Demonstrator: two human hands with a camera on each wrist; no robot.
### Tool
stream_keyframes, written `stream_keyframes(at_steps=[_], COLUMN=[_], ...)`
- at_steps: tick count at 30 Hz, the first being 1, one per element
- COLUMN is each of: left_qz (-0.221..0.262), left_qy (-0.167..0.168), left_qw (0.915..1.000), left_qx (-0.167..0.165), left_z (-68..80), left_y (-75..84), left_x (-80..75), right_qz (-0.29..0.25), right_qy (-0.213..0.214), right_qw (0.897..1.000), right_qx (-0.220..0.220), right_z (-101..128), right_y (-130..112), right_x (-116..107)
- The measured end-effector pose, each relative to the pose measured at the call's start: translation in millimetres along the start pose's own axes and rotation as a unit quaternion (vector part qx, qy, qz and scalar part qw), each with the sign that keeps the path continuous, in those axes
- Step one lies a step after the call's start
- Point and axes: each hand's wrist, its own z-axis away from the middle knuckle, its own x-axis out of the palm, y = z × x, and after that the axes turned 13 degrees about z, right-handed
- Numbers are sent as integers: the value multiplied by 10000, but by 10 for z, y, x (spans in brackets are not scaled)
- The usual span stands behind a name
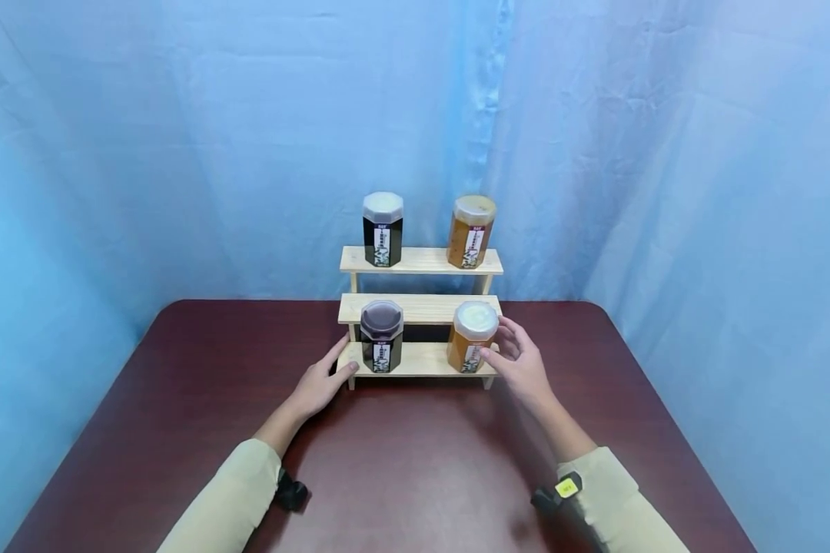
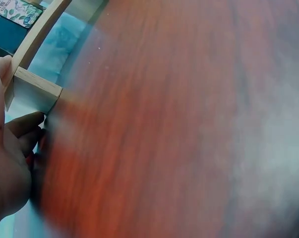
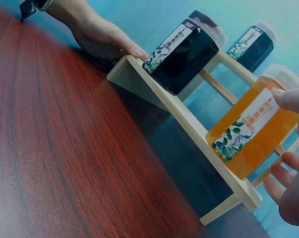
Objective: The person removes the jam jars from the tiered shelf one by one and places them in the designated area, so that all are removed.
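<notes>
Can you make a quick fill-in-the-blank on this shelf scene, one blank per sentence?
1. The wooden rack has ___ steps.
2. The left hand holds the rack's ___ step.
3. The right hand touches the amber jar, whose contents are ___ in colour.
4. The middle step holds ___ jars.

Missing words: three; bottom; amber; no

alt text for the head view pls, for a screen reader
A person's right hand touches an amber jar on the bottom step of a three-tier wooden rack, while the left hand holds the rack's left end. A dark jar stands alongside; two more jars sit on top.
</notes>
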Motion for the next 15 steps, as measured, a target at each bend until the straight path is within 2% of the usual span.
stream_keyframes(at_steps=[15], left_qz=[155], left_qy=[-19], left_qw=[9999], left_qx=[47], left_z=[14], left_y=[-11], left_x=[-9], right_qz=[-67], right_qy=[0], right_qw=[9999], right_qx=[-139], right_z=[-39], right_y=[-55], right_x=[175])
